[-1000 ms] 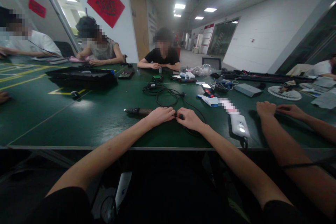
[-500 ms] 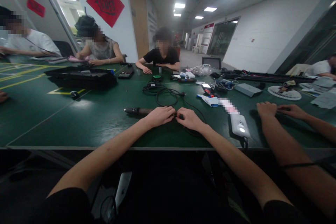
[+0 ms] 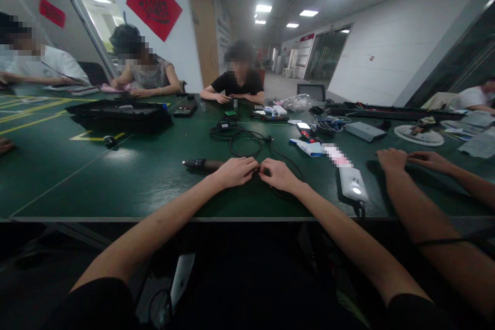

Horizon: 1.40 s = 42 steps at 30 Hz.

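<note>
A dark electric screwdriver [image 3: 203, 165] lies on the green table, its tip pointing left. My left hand [image 3: 236, 171] is closed around its rear end, hiding that part. Close beside it, my right hand [image 3: 279, 174] is closed with the fingertips pinching a small dark piece at the tool's back end, seemingly the cable plug; the fingers largely cover it. A black power cable [image 3: 247, 139] lies coiled just beyond both hands, with a strand running down past my right hand.
A black tray [image 3: 119, 113] stands at the left. To the right lie a white power bank [image 3: 352, 184], a blue-and-white packet [image 3: 307, 147] and a round white fan grille [image 3: 418, 135]. A co-worker's hands [image 3: 392, 159] work at the right; several people sit around the table.
Both my hands keep nearly the same place and grip. The person across the table has lifted and drawn in one hand.
</note>
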Tool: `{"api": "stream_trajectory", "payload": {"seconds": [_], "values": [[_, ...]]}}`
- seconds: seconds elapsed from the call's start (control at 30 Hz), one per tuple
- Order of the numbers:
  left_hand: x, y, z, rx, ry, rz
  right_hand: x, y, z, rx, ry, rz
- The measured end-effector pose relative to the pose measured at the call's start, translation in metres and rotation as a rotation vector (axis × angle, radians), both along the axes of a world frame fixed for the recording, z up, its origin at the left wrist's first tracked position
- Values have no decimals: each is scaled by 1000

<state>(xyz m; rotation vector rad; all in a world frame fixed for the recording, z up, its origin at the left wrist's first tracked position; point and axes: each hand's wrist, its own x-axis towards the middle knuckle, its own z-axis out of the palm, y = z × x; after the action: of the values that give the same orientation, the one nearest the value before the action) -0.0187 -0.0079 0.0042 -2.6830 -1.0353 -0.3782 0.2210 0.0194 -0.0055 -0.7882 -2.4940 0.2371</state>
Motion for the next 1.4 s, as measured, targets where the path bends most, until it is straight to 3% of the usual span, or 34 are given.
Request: {"api": "stream_trajectory", "payload": {"seconds": [0.83,1.03,1.23,1.4], "values": [[-1,2,1,-22,-53,22,1,1,0,11,-1,4],[-2,1,1,-4,-34,-34,0,1,0,6,7,7],[0,4,-1,-5,-41,14,1,0,0,-1,3,4],[-1,2,-1,2,-27,-29,1,0,1,-5,5,1]]}}
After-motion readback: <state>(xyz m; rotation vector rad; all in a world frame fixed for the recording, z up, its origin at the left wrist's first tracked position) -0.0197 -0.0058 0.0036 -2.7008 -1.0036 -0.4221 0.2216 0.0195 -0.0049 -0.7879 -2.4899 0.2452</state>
